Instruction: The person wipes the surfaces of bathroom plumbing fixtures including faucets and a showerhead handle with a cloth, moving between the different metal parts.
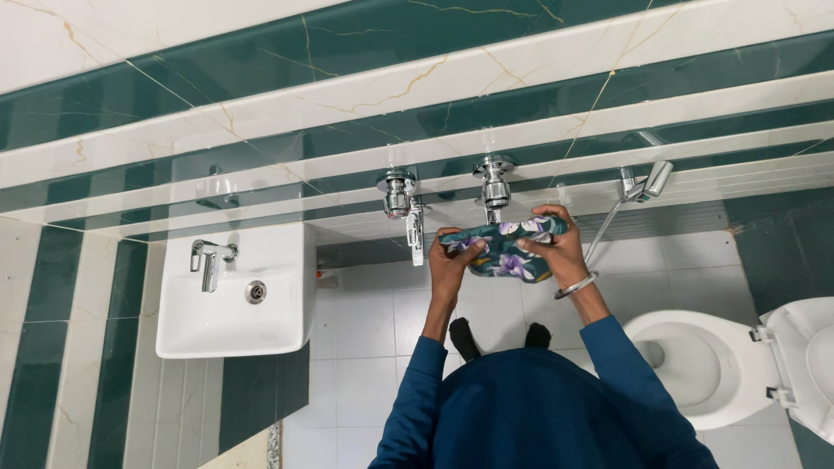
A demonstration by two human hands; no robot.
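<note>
Both hands, left hand point(452, 260) and right hand point(560, 252), grip a floral cloth point(504, 252) just under the wall tap point(495, 187); a loose pinch could drop it onto the floor point(365, 330).

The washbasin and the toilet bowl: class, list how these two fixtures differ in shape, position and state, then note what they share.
1. The washbasin is squarish with straight sides; the toilet bowl is rounded.
2. The washbasin is fixed to the wall at the left of the view; the toilet bowl sits at the right.
3. The washbasin carries a chrome tap; the toilet bowl has a raised lid instead.
Both are white and glossy.
</note>
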